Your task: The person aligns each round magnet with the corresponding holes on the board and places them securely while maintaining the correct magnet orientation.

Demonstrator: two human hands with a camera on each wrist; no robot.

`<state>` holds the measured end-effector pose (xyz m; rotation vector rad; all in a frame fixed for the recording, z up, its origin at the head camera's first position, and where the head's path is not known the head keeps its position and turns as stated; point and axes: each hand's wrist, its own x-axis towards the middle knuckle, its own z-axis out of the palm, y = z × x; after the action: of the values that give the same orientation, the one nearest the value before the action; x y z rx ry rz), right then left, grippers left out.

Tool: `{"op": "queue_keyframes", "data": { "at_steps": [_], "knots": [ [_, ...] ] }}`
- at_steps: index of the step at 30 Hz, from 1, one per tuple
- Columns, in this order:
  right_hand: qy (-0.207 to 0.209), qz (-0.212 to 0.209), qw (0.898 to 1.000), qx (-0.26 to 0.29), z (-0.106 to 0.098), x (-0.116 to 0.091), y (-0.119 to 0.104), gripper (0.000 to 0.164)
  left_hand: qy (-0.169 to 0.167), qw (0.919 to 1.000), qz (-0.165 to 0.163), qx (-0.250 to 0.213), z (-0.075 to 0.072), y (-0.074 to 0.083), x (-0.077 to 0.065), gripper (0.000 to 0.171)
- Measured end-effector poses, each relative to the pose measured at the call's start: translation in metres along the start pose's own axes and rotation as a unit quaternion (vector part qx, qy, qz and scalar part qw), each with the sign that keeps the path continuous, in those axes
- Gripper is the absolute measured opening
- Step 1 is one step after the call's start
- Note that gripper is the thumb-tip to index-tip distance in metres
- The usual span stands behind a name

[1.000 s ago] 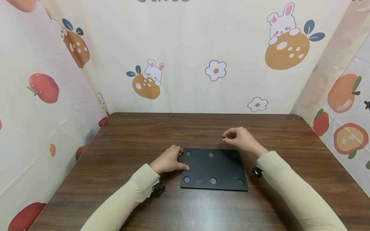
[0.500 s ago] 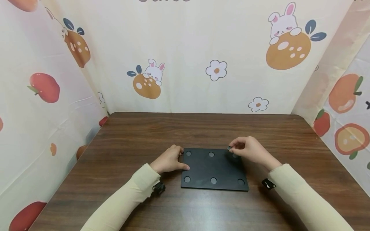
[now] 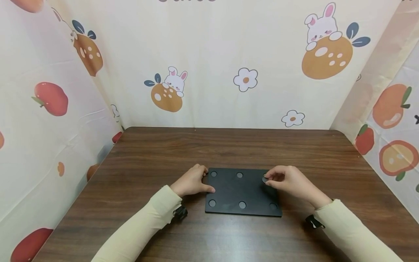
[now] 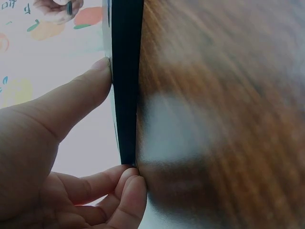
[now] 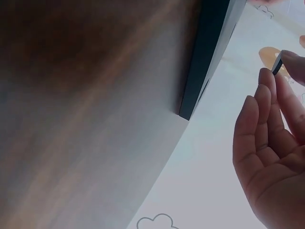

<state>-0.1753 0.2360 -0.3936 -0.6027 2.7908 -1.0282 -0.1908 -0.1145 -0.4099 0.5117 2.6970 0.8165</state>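
A flat black rectangular board (image 3: 256, 191) lies on the table, with round spots along its far and near edges. Most spots look grey, such as the near middle one (image 3: 242, 205); the near right one (image 3: 273, 206) looks darker. My left hand (image 3: 191, 182) holds the board's left side, thumb on the top face and curled fingers at the far left corner. Over the far right corner, my right hand (image 3: 292, 183) pinches a small thin dark disc (image 5: 277, 63) between thumb and index finger. That hand partly hides the far right spot.
The brown wood-grain table (image 3: 157, 153) extends around the board on all sides. Behind it and at both sides hangs a cream curtain (image 3: 209, 98) printed with fruit, rabbits and flowers. A black wrist device (image 3: 315, 221) sits below the right sleeve.
My right hand has moved right and toward the near side with the disc, from beyond the board's far edge to over its far right corner. The left hand and the board stay put.
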Motion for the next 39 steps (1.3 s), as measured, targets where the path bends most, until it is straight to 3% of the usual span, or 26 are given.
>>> {"op": "queue_keyframes", "data": {
  "at_steps": [12, 19, 39],
  "knots": [
    [-0.007, -0.024, 1.0, 0.0, 0.002, -0.021, -0.001, 0.012, 0.003, 1.0, -0.001, 0.001, 0.0, 0.0, 0.002, 0.072],
    [-0.018, -0.062, 0.998, -0.006, 0.004, -0.03, 0.001, 0.011, 0.001, 1.0, -0.003, 0.004, 0.0, 0.001, 0.001, 0.071],
    [-0.068, -0.082, 0.994, -0.032, 0.008, -0.036, -0.001, 0.012, 0.001, 1.0, 0.0, 0.006, 0.0, 0.0, 0.002, 0.071]
  ]
}}
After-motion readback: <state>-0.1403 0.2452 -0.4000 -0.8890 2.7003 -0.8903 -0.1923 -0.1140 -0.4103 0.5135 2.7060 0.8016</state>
